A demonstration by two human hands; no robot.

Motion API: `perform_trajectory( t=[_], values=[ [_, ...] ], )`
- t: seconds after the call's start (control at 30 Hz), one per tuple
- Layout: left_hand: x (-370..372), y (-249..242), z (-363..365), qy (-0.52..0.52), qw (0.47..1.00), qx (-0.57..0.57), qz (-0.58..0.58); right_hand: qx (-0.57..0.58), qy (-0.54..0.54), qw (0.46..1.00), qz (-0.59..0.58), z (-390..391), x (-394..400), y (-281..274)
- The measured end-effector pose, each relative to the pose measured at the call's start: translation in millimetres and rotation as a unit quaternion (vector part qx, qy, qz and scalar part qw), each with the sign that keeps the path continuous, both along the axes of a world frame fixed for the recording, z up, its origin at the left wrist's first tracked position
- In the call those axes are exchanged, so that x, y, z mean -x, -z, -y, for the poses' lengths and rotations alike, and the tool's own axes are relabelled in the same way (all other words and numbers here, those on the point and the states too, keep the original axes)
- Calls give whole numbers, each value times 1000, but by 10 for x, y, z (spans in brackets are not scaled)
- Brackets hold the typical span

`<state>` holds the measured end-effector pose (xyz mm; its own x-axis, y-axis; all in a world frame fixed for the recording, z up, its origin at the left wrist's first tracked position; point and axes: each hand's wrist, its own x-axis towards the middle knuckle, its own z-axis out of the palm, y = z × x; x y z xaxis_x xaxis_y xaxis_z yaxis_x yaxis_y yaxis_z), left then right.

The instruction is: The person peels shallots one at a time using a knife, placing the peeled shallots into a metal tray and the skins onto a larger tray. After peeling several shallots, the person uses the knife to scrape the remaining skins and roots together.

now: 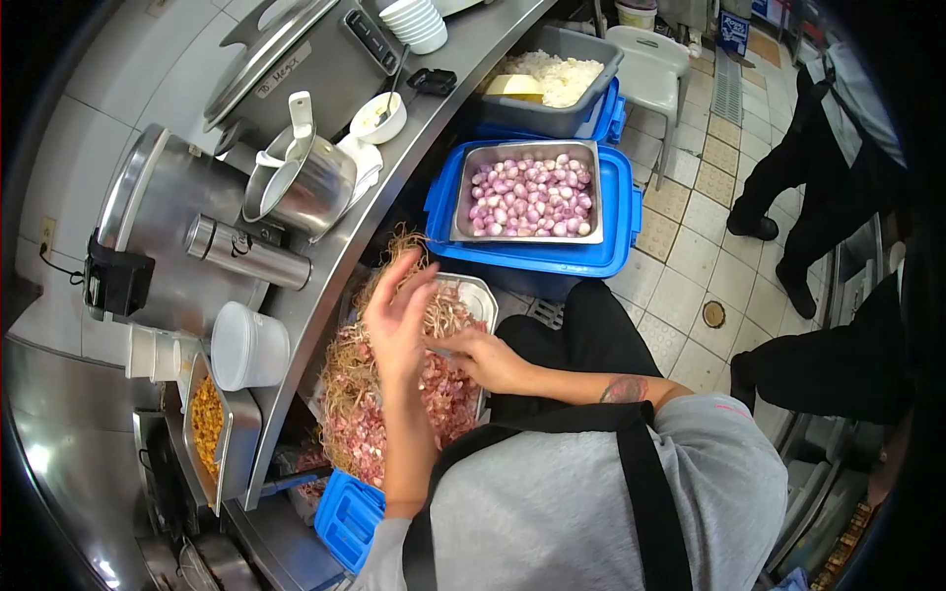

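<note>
My left hand [399, 310] is raised over a heap of shallot peelings and dry roots [350, 394], its fingers stretched upward and apart. Just right of it, my right hand [485, 359] has its fingers curled closed; whatever they hold is hidden or too small to name. A pale tray [485, 295] shows its rim under part of the heap. Beyond my hands, peeled purple shallots [532, 197] fill a metal pan [524, 237], which rests on a blue lid [619, 212].
A steel counter [325, 295] at left carries a metal pitcher [320, 182], a thermos [246, 251], a white tub [251, 345] and a white bowl [378, 120]. A grey bin [591, 94] holds chopped white pieces. People in dark trousers [798, 167] stand at right.
</note>
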<state>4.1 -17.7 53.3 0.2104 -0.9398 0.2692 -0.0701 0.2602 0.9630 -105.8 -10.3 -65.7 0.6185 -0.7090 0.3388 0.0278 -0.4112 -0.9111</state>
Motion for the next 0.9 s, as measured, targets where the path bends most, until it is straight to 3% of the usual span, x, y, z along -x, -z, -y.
perform_trajectory(
  t=[0.2,0.3,0.37,0.4,0.47,0.5,0.57,0.67,0.77,0.9],
  values=[
    [-913,686,-756,-177,981,-81,-12,-12,-39,998,-38,-13,-78,-5],
    [-1260,1104,-1105,-184,953,-208,124,-20,-42,999,-20,4,-102,54],
    [-1294,1268,-1183,-216,906,-280,231,-37,-41,998,-19,-5,-116,60],
    [-1280,1307,-1184,-239,894,-285,251,-56,-41,997,-23,0,-96,14],
    [-1306,1400,-1108,-290,865,-274,303,26,-22,999,-17,35,-147,180],
    [-1114,1105,-1012,-302,844,-267,354,-2,-33,999,-23,28,-131,150],
    [-1131,1087,-880,-335,889,-173,259,-72,-42,996,-28,2,-111,106],
    [-1297,1099,-699,-305,910,-80,268,-123,-38,992,-13,-13,-128,144],
    [-1465,996,-643,-241,895,-253,277,-146,-45,988,-21,-5,-100,56],
    [-1498,950,-756,-310,933,-150,107,-116,-57,992,-3,22,-81,95]
  ],
)
